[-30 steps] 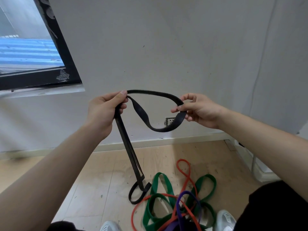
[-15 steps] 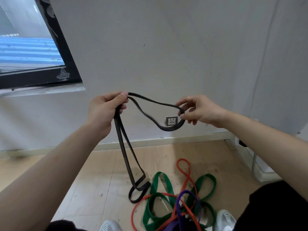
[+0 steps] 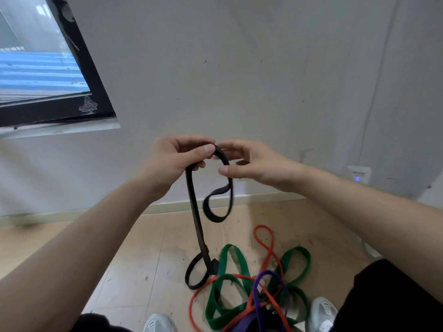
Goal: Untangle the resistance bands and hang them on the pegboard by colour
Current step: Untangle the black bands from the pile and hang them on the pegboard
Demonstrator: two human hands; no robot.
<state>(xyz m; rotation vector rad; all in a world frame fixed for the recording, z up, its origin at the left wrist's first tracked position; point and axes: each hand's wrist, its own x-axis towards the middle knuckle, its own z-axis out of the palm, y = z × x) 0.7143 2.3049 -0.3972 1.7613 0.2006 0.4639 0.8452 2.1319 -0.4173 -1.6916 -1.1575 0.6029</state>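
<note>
Centre frame, my left grip [image 3: 175,159] curls round the top of the black band [image 3: 194,212], which dangles to the floor [image 3: 143,248]. My right grip [image 3: 256,164] is loosely open beside it, holding nothing.

A black-framed window [image 3: 96,97] fills the upper left, tilted in the wide view, and a blue corrugated roof [image 3: 36,73] shows through its glass. A pale sill [image 3: 62,130] runs just below it. The white wall [image 3: 251,68] carries small dark specks. A cream baseboard [image 3: 167,207] meets the scuffed light wooden floor [image 3: 143,259]. Far right, a white device [image 3: 358,174] shows a small blue light.
</note>
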